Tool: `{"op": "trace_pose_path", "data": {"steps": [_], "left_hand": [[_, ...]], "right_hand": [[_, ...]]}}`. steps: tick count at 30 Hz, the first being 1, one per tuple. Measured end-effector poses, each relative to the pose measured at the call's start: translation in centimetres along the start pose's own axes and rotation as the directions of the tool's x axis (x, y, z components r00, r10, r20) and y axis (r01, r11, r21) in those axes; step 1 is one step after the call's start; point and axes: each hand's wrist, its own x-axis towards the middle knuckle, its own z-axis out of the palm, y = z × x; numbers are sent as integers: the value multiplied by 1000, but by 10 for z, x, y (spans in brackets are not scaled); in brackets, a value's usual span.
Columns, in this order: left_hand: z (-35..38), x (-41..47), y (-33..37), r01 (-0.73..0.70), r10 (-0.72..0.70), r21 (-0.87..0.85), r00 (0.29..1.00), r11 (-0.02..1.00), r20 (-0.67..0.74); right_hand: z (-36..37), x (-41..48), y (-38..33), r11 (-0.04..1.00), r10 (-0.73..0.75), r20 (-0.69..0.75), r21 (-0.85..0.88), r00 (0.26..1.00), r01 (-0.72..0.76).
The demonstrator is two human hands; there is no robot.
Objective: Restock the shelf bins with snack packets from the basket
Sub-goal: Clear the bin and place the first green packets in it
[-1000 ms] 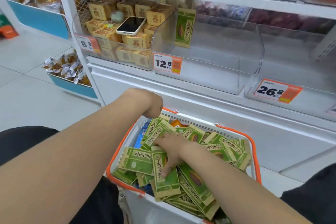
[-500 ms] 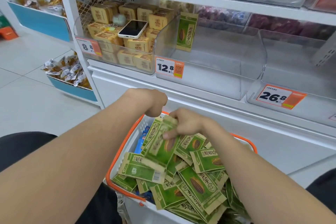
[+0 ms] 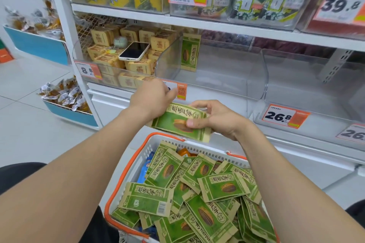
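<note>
Both hands hold a small stack of green snack packets (image 3: 177,122) above the basket's far rim. My left hand (image 3: 152,98) grips the stack's left end and my right hand (image 3: 215,118) pinches its right end, thumb across the front. Below, a white basket with an orange rim (image 3: 118,181) holds several more green packets (image 3: 197,193). The clear middle shelf bin (image 3: 217,73), just beyond the hands, contains one green packet (image 3: 190,52) standing upright at its left wall.
The left bin holds tan boxed snacks (image 3: 136,66) with a phone (image 3: 134,51) lying on top. Another clear bin (image 3: 316,85) with a 26.8 price tag (image 3: 284,116) stands to the right. Blue floor bins of wrapped snacks (image 3: 63,94) stand at left. Stocked shelves are above.
My right hand lifted green packets out of the basket. My left hand left the basket rim and took hold of their left end. Both hands now sit higher, near the shelf front.
</note>
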Motion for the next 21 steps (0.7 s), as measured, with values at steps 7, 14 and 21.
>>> {"op": "trace_pose_path", "data": {"steps": [7, 14, 21], "left_hand": [[-4, 1, 30, -89, 70, -86, 976, 992, -208], [-17, 15, 45, 234, -165, -506, 970, 830, 177], [-18, 45, 39, 70, -29, -256, 987, 964, 161]], "right_hand": [[22, 6, -24, 836, -344, -234, -518, 909, 183], [2, 26, -43, 899, -370, -730, -438, 574, 22], [-23, 54, -86, 931, -146, -557, -358, 818, -78]]}}
